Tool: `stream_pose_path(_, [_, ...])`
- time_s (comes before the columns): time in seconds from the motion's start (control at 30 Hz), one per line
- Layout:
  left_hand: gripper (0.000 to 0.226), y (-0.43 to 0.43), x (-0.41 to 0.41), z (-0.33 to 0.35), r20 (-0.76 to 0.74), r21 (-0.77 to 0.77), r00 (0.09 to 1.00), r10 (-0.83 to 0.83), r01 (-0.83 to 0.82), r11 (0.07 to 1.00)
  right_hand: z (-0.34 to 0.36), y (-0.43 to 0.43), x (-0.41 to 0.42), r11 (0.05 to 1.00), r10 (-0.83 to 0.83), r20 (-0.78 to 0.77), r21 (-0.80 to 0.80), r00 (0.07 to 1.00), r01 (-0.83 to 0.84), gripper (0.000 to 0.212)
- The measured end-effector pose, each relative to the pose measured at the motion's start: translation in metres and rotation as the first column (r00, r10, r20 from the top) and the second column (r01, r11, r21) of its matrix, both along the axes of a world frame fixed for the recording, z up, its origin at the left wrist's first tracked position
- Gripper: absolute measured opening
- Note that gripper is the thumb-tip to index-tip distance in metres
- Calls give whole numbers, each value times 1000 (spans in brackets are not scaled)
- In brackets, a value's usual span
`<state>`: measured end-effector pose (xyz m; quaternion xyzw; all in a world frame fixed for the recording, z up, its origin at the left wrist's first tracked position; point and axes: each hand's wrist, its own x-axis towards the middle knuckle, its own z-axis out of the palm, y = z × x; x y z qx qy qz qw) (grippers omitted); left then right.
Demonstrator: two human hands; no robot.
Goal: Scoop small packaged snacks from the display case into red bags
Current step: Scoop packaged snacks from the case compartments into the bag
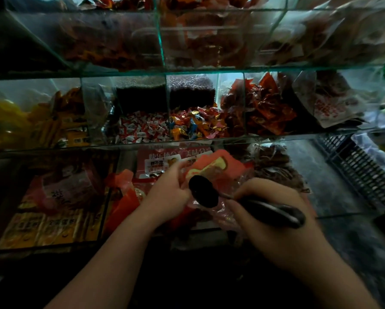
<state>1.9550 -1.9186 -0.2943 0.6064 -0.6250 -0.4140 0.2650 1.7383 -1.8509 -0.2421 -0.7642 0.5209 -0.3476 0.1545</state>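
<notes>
A thin red plastic bag (218, 168) is held up in front of the lowest shelf of the glass display case (164, 70). My left hand (167, 190) grips the bag's left edge. My right hand (265, 201) grips a black scoop (203, 191) by its dark handle, the bowl lying at the bag's mouth between both hands. Small wrapped snacks fill the middle shelf: red-and-white ones (142, 128) and shiny mixed-colour ones (196, 123). Whether the scoop's bowl carries anything cannot be made out.
Red snack packets (267, 105) sit in the compartment to the right, yellow-orange packs (49, 121) to the left. Boxed goods (42, 228) lie at lower left. A second red bag (122, 181) lies below the left hand. A black plastic crate (365, 170) stands on the floor at right.
</notes>
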Motion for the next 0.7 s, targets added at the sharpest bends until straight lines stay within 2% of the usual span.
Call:
stream_pose_path(0.07, [71,-14,-3,18,-67,-24,985,-161,159,987,-19,-7,8,999,41,43,35,998,-42,8])
stream_pose_path(0.13, [74,-27,3,31,-171,-29,960,-221,219,975,-40,-32,13,998,34,80,43,996,-38,9])
stream_pose_path(0.2, [75,-36,14,34,-157,-6,960,-230,232,973,-65,-48,18,999,-13,69,36,998,11,10])
stream_pose_path(0.23, [74,-38,19,33,-92,19,970,-225,228,974,-78,-51,22,998,-33,63,62,997,29,10])
stream_pose_path(0.27, [70,-39,21,29,-16,37,978,-210,210,977,-88,-53,25,994,-70,74,92,995,63,12])
stream_pose_path(0.33, [61,-36,22,14,95,0,993,-68,68,998,-105,-62,29,969,-212,143,158,967,190,13])
stream_pose_path(0.43, [51,-21,17,-13,70,-46,976,208,-205,978,-123,-67,34,918,-350,300,298,887,262,18])
stream_pose_path(0.57, [19,-3,11,-38,-55,-3,950,307,-308,951,-142,-69,37,888,-345,411,433,844,152,15])
stream_pose_path(0.7, [36,-2,12,-42,-39,82,954,297,-293,953,-153,-76,45,879,-221,351,475,910,31,18])
